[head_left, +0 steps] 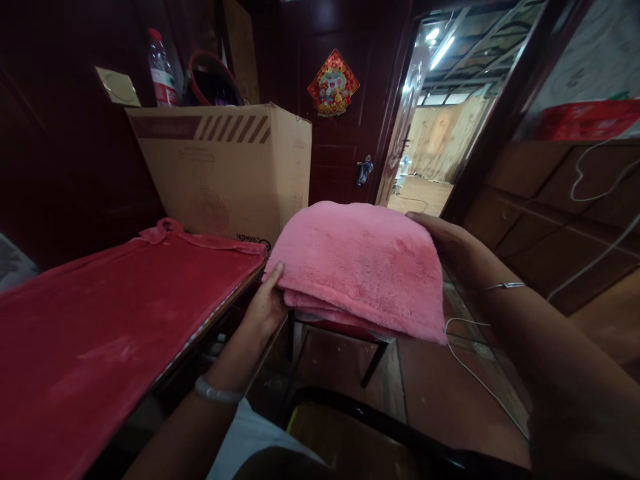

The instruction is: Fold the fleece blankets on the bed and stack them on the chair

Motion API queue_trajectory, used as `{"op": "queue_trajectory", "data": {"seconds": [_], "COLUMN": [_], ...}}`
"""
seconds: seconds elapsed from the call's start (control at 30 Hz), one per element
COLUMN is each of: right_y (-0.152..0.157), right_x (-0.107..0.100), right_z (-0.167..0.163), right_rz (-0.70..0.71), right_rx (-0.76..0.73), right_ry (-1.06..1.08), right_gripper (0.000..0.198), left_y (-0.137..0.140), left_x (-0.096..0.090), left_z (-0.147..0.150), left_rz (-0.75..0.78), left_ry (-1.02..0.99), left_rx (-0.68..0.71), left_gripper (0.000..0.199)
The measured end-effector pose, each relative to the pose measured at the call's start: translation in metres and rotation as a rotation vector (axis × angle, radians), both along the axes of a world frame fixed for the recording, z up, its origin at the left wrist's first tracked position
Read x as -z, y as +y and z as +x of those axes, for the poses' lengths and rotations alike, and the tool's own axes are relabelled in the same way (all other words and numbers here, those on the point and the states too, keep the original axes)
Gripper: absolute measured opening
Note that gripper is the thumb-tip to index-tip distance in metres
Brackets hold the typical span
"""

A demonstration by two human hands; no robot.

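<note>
A folded pink plush cloth (360, 267) with a rounded far edge and layers showing along its near side lies across the middle of the view. My left hand (269, 303) grips its left corner, thumb on top and fingers underneath. At the far right edge of the cloth is my right hand (434, 230); its fingers go behind the fabric and are mostly hidden. Beneath the cloth stands a dark-legged seat (374, 363), its top largely covered.
To the left, a table carries a red cover (115, 327). Behind it stands a cardboard box (220, 173) bearing a bottle (163, 77) and a dark round container (214, 77). A black chair frame (360, 417) is close in front. White cable (487, 387) trails over the floor at right.
</note>
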State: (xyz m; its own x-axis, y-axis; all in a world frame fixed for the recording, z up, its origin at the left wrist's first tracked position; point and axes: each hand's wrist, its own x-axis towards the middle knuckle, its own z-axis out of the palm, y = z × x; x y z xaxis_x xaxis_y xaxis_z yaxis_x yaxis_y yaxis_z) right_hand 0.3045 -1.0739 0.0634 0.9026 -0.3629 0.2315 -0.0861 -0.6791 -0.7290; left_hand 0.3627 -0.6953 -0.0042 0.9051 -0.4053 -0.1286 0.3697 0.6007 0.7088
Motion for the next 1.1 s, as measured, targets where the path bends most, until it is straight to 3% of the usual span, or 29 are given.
{"op": "queue_trajectory", "data": {"seconds": [0.1, 0.2, 0.3, 0.47, 0.53, 0.6, 0.7, 0.83, 0.9, 1.0, 1.1], "right_y": [-0.005, -0.011, -0.017, -0.017, -0.016, -0.014, -0.004, 0.032, 0.054, 0.077, 0.082], "right_x": [-0.005, -0.016, -0.023, -0.015, -0.014, -0.019, -0.04, -0.068, -0.071, -0.057, -0.034], "right_z": [0.008, 0.013, 0.013, 0.013, 0.011, 0.008, 0.002, 0.002, 0.004, 0.009, 0.012], "right_rz": [0.315, 0.376, 0.35, 0.25, 0.17, 0.018, -0.321, -0.626, -0.699, -0.719, -0.669], "right_rx": [0.111, 0.163, 0.145, 0.093, 0.097, 0.191, 0.344, 0.164, 0.06, -0.051, -0.157], "right_ry": [-0.144, -0.286, -0.324, -0.116, -0.071, -0.05, -0.085, -0.291, -0.311, -0.185, -0.048], "right_gripper": [0.054, 0.06, 0.061, 0.05, 0.043, 0.043, 0.059, 0.07, 0.072, 0.074, 0.07], "left_y": [-0.007, -0.009, -0.006, 0.002, 0.006, 0.013, 0.028, 0.033, 0.022, -0.01, -0.048], "left_x": [-0.012, -0.018, -0.006, 0.037, 0.044, 0.042, 0.026, -0.015, -0.043, -0.079, -0.09], "left_z": [-0.002, -0.012, -0.021, -0.019, -0.013, -0.005, 0.01, 0.03, 0.034, 0.037, 0.042], "left_rz": [0.051, -0.031, -0.051, 0.046, 0.054, 0.073, 0.137, 0.288, 0.361, 0.477, 0.722], "left_ry": [0.012, -0.108, -0.2, -0.072, -0.092, -0.122, -0.168, -0.423, -0.705, -1.18, -1.53], "left_rx": [-0.059, -0.191, -0.203, 0.01, 0.052, 0.077, 0.017, -0.311, -0.388, -0.366, -0.309], "left_gripper": [0.033, 0.03, 0.036, 0.039, 0.038, 0.039, 0.039, 0.046, 0.053, 0.063, 0.069]}}
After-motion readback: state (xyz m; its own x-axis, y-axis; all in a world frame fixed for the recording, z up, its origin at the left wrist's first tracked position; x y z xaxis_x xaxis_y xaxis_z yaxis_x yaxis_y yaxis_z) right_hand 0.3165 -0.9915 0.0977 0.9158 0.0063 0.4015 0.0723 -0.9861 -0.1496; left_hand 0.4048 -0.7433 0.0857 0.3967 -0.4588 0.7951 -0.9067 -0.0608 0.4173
